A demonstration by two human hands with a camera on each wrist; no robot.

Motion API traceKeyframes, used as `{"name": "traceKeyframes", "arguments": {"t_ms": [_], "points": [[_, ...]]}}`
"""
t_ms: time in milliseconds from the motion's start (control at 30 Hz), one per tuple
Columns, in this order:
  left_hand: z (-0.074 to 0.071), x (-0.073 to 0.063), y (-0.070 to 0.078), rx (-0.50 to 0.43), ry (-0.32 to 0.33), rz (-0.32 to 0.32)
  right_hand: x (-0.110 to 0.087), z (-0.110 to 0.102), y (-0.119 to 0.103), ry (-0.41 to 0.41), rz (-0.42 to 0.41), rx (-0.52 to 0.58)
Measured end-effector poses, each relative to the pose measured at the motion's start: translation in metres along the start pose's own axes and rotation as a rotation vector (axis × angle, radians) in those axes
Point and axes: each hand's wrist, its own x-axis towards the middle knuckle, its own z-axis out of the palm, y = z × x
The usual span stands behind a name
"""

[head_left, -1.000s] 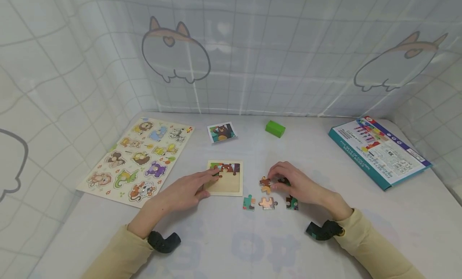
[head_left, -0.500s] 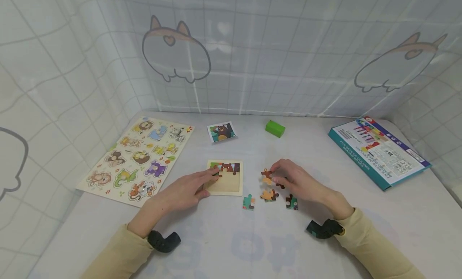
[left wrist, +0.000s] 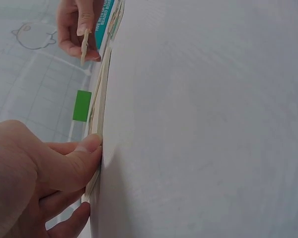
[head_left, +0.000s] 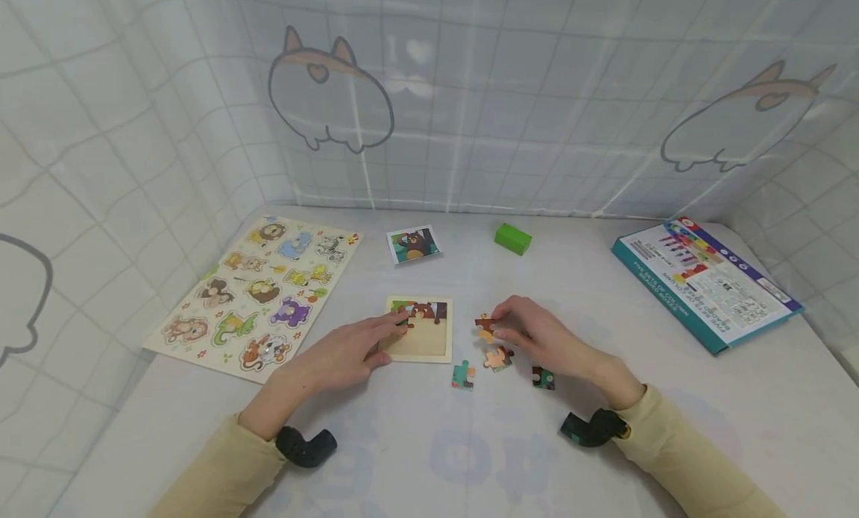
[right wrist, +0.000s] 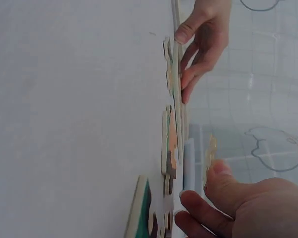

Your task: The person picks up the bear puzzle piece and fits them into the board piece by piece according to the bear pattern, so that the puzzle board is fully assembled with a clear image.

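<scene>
My left hand (head_left: 335,358) holds a shallow square wooden puzzle tray (head_left: 426,346) by its left side, fingers lying over it and thumb at the near edge. Along the tray's top lie fitted pieces showing a brown bear's head (head_left: 421,311); its lower part is bare wood. To the right, my right hand (head_left: 546,339) pinches a brown and orange puzzle piece (head_left: 485,328) between thumb and fingers. In the right wrist view that puzzle piece (right wrist: 209,156) is raised off the table. Below are a teal piece (head_left: 462,375), a peach and brown piece (head_left: 498,358) and a dark green piece (head_left: 543,378).
A picture card of the bear (head_left: 414,244) and a green block (head_left: 513,238) lie towards the back. A large animal puzzle board (head_left: 258,298) is at the left. A teal-edged box (head_left: 708,283) lies at the right. Patterned cloth walls (head_left: 463,115) enclose the table.
My right hand has shifted slightly left with the brown and orange puzzle piece. The loose pieces near it have shifted and look more bunched. My left hand stays on the tray.
</scene>
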Motion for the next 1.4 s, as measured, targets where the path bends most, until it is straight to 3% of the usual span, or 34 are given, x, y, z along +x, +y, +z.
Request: {"name": "traceKeyframes", "arguments": {"t_ms": [567, 800, 1400], "points": [[-0.001, 0.000, 0.002, -0.006, -0.009, -0.018, 0.029, 0.022, -0.019, -0.048, -0.102, -0.072], [0.000, 0.000, 0.001, -0.006, -0.008, -0.017, 0.039, 0.029, -0.029, -0.080, -0.105, -0.119], [0.000, 0.000, 0.002, -0.002, -0.015, -0.025, 0.053, 0.048, -0.037, -0.044, -0.103, -0.165]]}}
